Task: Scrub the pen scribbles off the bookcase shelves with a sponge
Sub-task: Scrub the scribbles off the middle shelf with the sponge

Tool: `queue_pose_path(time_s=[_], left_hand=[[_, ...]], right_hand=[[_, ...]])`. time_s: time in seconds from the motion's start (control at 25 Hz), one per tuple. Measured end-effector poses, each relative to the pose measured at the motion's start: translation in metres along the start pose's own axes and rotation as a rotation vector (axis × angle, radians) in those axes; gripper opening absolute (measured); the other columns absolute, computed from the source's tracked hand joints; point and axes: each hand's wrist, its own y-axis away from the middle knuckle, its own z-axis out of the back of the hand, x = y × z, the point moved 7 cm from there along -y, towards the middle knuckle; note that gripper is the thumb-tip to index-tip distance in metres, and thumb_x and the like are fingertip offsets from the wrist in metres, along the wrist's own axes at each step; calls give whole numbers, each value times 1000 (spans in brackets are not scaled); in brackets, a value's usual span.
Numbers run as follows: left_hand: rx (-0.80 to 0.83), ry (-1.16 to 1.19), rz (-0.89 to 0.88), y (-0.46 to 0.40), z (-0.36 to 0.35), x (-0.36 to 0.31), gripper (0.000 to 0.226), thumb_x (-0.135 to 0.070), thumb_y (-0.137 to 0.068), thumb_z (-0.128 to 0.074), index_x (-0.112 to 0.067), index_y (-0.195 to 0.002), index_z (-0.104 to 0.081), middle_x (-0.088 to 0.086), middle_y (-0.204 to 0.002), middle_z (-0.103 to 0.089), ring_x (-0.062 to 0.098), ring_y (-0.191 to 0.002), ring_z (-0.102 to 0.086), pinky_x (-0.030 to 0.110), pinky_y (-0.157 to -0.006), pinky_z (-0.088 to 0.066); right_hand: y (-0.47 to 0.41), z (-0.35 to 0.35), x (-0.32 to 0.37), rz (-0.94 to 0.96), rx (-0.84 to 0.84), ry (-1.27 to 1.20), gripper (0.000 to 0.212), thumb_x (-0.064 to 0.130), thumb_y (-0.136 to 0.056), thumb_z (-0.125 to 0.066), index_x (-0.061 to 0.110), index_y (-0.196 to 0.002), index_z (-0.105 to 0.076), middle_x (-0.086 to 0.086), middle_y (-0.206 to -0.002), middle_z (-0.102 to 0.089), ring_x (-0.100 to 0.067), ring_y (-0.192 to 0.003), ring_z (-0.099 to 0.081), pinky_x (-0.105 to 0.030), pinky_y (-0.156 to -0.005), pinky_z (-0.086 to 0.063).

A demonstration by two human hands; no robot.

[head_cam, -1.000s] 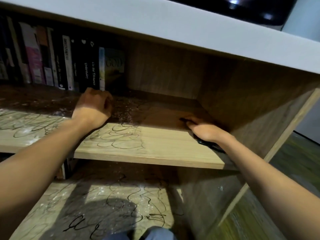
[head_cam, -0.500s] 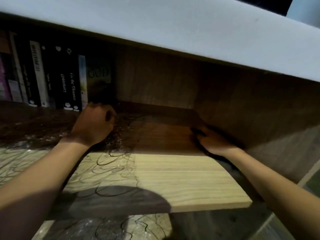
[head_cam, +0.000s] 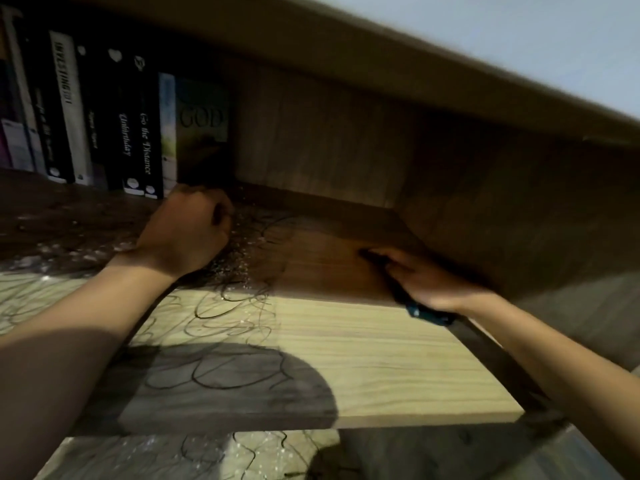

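A wooden bookcase shelf (head_cam: pixel 381 358) carries black pen scribbles (head_cam: pixel 225 306) on its left and middle part; its right part shows bare wood. My left hand (head_cam: pixel 187 233) is closed in a fist far back on the shelf beside the books, among the scribbles and white specks; what it holds is hidden. My right hand (head_cam: pixel 426 278) presses flat on a dark sponge (head_cam: pixel 426 313) near the shelf's right wall, with a teal edge showing under the palm. A lower shelf (head_cam: pixel 173 455) below is scribbled too.
A row of upright books (head_cam: pixel 114 116) stands at the back left of the shelf. The bookcase's top board (head_cam: pixel 381 64) hangs low overhead. The right side wall (head_cam: pixel 519 220) closes in next to my right hand. White crumbs (head_cam: pixel 52 254) lie on the left.
The view has dipped under the top board and closer to the shelf. My right hand with the sponge slid slightly along the right side. My left fist stays beside the books.
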Motion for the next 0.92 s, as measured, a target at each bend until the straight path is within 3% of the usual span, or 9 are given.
queue_pose_path(time_s=[0.08,0.12,0.2,0.36,0.4,0.48,0.52,0.68,0.92], left_hand=[[6,5,-5,-1,-1,-1,18,-9,-82,-59,-13,-95,-70,16,-96,-70,35,-97,-61,42,-88,-50],[10,8,0,-1,-2,0,18,-9,-82,-59,-13,-95,-70,16,-96,-70,35,-97,-61,42,-87,-50],[4,5,17,1,-4,5,17,-10,-81,-59,-15,-93,-70,15,-95,-69,36,-96,-61,43,-86,-51],[-25,-17,46,0,-1,8,15,-10,-81,-60,-13,-92,-70,16,-93,-69,40,-98,-57,46,-88,-48],[-26,-26,44,-1,0,7,15,-10,-81,-60,-13,-92,-70,17,-93,-69,40,-98,-57,45,-89,-48],[-23,-32,33,1,1,8,15,-10,-81,-60,-13,-92,-70,17,-92,-69,40,-98,-57,46,-88,-49],[-15,-30,33,2,1,9,15,-11,-81,-60,-13,-92,-70,17,-93,-69,40,-99,-57,46,-88,-49],[6,-15,44,3,1,9,20,-13,-82,-58,-17,-98,-70,14,-99,-69,38,-105,-57,48,-89,-50],[-74,-55,-15,0,9,-6,17,-11,-83,-57,-14,-95,-70,14,-98,-68,37,-103,-54,45,-87,-48]], right_hand=[[-42,13,-25,-168,-81,11,35,19,-105,-32,23,-137,-45,-7,-94,-61,-12,-64,-57,-18,-50,-46],[-66,13,-31,-214,-77,22,35,19,-105,-32,18,-138,-44,-14,-103,-61,-16,-67,-57,-21,-53,-47],[-106,5,-24,-232,-83,44,38,22,-105,-30,13,-140,-43,-19,-125,-56,-27,-94,-60,-27,-77,-47],[-117,-45,48,-42,65,107,43,31,-105,-27,22,-146,-34,-10,-145,-42,-24,-129,-43,-27,-103,-33],[-100,-54,62,36,95,139,42,31,-105,-28,25,-146,-35,-7,-144,-43,-19,-126,-47,-22,-101,-35],[-66,-54,62,92,101,174,37,31,-105,-30,30,-140,-42,-1,-114,-60,-4,-85,-62,-8,-70,-44],[-58,-43,48,64,76,161,35,30,-104,-32,32,-136,-45,0,-101,-64,-3,-72,-62,-11,-60,-44],[-89,1,-22,-151,-61,167,38,23,-104,-32,20,-140,-45,-15,-136,-51,-29,-118,-53,-32,-95,-40],[-192,-5,-15,-239,-111,313,40,22,-98,-41,12,-137,-47,-17,-144,-43,-32,-127,-45,-41,-108,-35]])
